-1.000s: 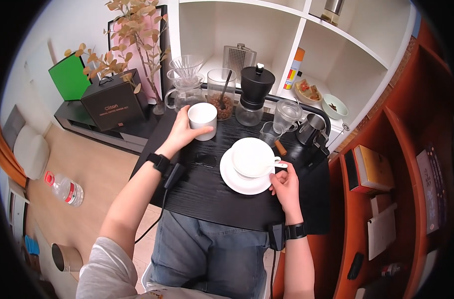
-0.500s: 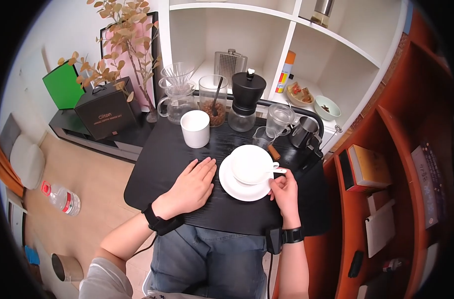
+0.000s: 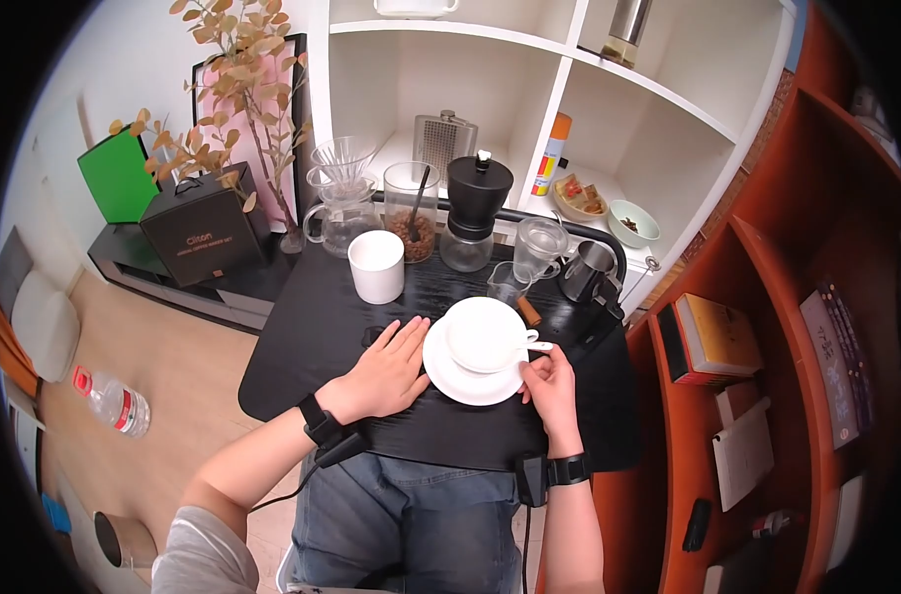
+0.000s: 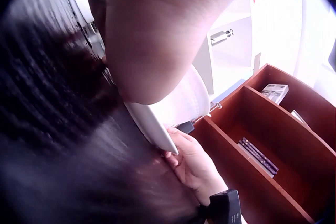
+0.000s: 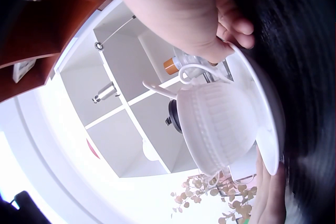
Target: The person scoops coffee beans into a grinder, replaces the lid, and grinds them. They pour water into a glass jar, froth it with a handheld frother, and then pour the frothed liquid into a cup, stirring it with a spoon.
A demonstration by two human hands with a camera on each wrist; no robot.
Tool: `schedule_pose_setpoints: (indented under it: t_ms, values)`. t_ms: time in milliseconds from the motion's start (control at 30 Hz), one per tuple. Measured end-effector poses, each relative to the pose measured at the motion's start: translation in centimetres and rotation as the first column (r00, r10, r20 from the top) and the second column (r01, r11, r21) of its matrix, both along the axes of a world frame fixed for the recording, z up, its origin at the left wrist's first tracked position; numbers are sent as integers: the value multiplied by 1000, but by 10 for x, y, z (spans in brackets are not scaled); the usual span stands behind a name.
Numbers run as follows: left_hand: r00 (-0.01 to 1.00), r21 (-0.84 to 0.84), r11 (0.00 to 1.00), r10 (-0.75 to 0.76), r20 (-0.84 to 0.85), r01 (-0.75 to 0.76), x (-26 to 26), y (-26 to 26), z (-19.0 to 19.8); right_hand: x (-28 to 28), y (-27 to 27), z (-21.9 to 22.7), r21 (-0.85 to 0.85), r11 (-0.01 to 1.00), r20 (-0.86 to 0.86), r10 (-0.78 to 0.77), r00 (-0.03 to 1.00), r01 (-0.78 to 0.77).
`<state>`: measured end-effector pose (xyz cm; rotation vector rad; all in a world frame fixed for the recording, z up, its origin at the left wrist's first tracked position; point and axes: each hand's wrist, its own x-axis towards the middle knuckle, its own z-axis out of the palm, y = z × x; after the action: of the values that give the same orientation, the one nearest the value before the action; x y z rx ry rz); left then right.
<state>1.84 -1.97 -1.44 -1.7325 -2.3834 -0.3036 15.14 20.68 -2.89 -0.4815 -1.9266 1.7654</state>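
A white cup (image 3: pixel 482 335) with ribbed sides stands on a white saucer (image 3: pixel 450 383) at the front middle of the black table; a white spoon (image 5: pixel 157 88) leans out beside the cup's handle. My right hand (image 3: pixel 551 388) pinches the saucer's right rim, thumb on top and fingers curled below, as the right wrist view shows. Flat on the table, my left hand (image 3: pixel 389 371) lies with straight fingers, their tips right at the saucer's left rim. Behind it stands a plain white mug (image 3: pixel 377 267), untouched.
Along the table's back stand a glass coffee server with dripper (image 3: pixel 343 213), a glass of beans (image 3: pixel 411 223), a black hand grinder (image 3: pixel 478 203), a lidded glass cup (image 3: pixel 541 243), a small glass pitcher (image 3: pixel 507 284) and a metal jug (image 3: pixel 589 270). Shelves (image 3: pixel 569 40) rise behind.
My left hand has let go of the white mug, leaving it standing, and moved down to lie flat beside the saucer. The right hand keeps its pinch on the saucer's rim.
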Motion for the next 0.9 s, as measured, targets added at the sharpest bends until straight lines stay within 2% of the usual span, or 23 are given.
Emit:
schedule_pose_setpoints:
  t_ms: [433,633,700,900]
  values:
    - [998,48,998,32,49,-34,66,-16,2,0,-1,3,-3,1000,25,-3,1000,4]
    - [991,161,983,76,109,-93,72,-17,-2,0,-2,2,30,1000,32,6,999,-7]
    - [985,245,960,99,143,-133,75,-16,-2,0,-2,2,30,1000,30,5,1000,-6]
    - [988,349,925,117,103,-146,78,-18,0,1,-3,3,66,998,53,12,999,-15]
